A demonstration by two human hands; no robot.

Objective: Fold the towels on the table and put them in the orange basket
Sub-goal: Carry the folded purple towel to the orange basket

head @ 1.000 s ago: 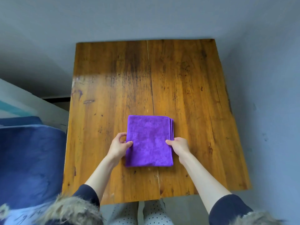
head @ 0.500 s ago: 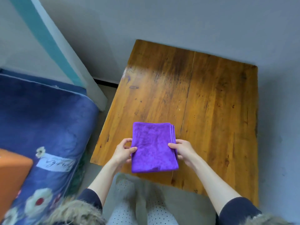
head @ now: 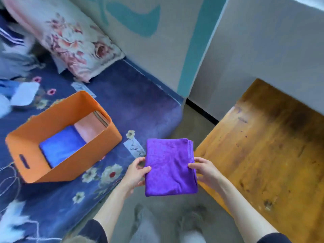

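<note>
Now both hands pinched the folded towel [head: 170, 165] between them, left hand [head: 135, 174] on its left edge, right hand [head: 206, 172] on its right, off the table [head: 266, 155]. Left of the left hand sat the basket [head: 98, 146].

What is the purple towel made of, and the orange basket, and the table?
The purple towel looks like soft, fuzzy microfiber cloth, with a stitched edge. The orange basket seems to be thin, smooth, matte plastic or stiff felt; its walls bend a bit. The table is varnished wood, with grain and dark stains.
</note>
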